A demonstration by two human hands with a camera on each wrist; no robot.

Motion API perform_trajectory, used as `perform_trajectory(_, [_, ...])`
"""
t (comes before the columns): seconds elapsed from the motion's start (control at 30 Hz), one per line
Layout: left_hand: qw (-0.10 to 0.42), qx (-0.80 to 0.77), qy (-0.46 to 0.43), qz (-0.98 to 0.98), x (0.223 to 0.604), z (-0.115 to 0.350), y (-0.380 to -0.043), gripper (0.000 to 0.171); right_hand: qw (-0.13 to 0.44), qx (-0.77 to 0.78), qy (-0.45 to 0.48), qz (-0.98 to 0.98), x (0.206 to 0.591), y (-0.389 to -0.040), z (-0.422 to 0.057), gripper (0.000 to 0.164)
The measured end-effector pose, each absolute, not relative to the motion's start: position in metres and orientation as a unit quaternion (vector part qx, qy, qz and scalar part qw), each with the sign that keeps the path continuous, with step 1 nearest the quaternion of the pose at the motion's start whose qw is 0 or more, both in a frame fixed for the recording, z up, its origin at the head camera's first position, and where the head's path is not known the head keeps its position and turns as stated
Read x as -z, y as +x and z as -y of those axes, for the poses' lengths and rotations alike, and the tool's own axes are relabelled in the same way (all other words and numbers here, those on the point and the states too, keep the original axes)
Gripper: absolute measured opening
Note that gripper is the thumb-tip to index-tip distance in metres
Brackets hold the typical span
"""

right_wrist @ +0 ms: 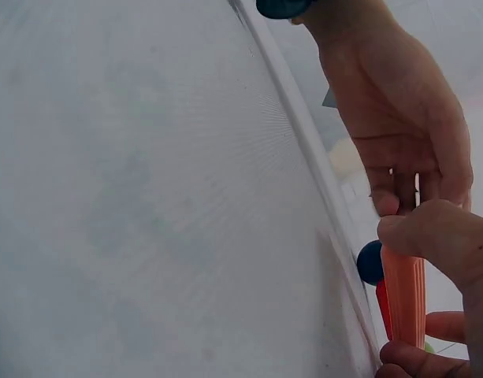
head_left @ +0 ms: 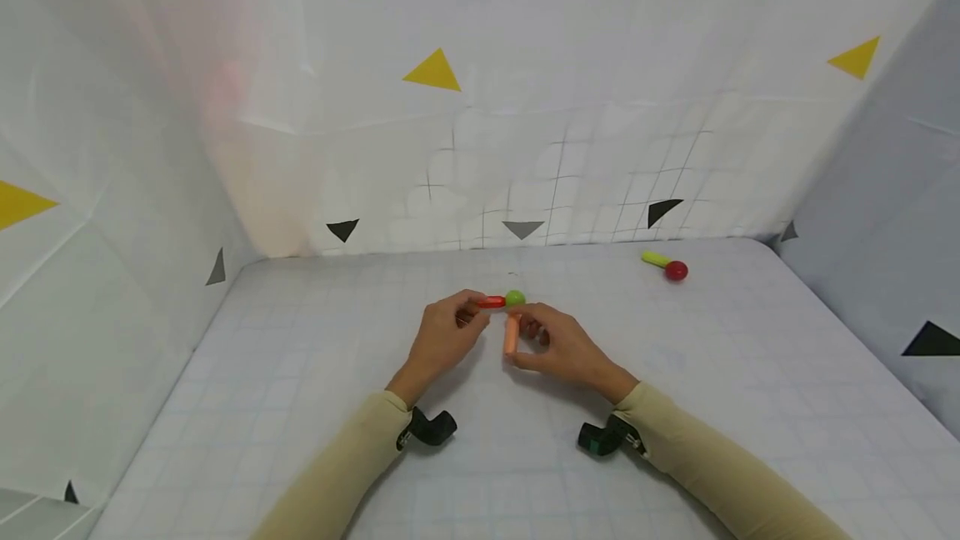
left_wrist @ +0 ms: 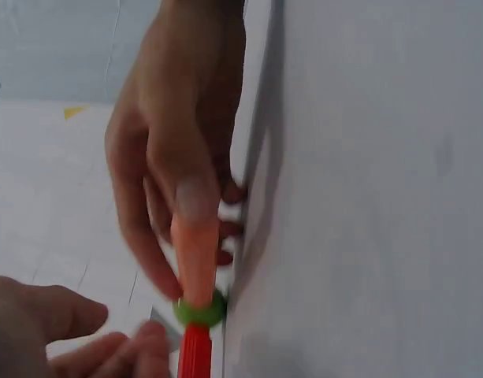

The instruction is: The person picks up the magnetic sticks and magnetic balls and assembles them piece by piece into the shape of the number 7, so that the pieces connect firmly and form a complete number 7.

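Observation:
An orange ribbed stick (head_left: 512, 334) spans the thumb and a finger of my right hand (head_left: 566, 346), which grips it by its two ends. Its far end comes close to a green ball (head_left: 515, 298). From that ball a red stick (head_left: 492, 302) runs left to a blue ball (right_wrist: 370, 262), seen only in the right wrist view. My left hand (head_left: 444, 338) hovers by the red stick's left end, fingers bent loosely. Between its thumb and fingers a gap shows in the left wrist view, with the red stick (left_wrist: 195, 352) beside them.
At the back right of the white table (head_left: 300, 407) lie a yellow-green stick (head_left: 655, 258) and a red ball (head_left: 677, 271), joined end to end. White sheeting (head_left: 600, 15) with yellow and black triangles encloses the table at the back and sides.

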State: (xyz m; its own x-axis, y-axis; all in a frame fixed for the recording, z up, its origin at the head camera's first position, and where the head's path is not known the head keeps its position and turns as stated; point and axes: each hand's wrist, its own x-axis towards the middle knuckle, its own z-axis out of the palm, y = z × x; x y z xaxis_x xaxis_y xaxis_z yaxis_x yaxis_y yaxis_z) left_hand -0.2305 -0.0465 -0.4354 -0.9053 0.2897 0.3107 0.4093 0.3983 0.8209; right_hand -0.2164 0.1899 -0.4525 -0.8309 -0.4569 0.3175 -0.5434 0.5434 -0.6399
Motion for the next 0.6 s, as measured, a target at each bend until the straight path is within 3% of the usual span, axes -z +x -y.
perform_trajectory(0.23, [-0.078,0.539,-0.152,0.825,0.439,0.029,-0.219,0.042,0.055,-0.383,0.285,0.877,0.451,-0.217,-0.189,0.066])
perform_trajectory(0.4, [-0.161,0.624,-0.126,0.754,0.444,0.026,-0.218,0.041,0.053,-0.386,0.286,0.875,0.451,-0.217,-0.189,0.067])
perform_trajectory(0.6, [-0.200,0.690,-0.113,0.687,0.450,0.023,-0.216,0.040,0.053,-0.388,0.292,0.873,0.450,-0.216,-0.190,0.069])
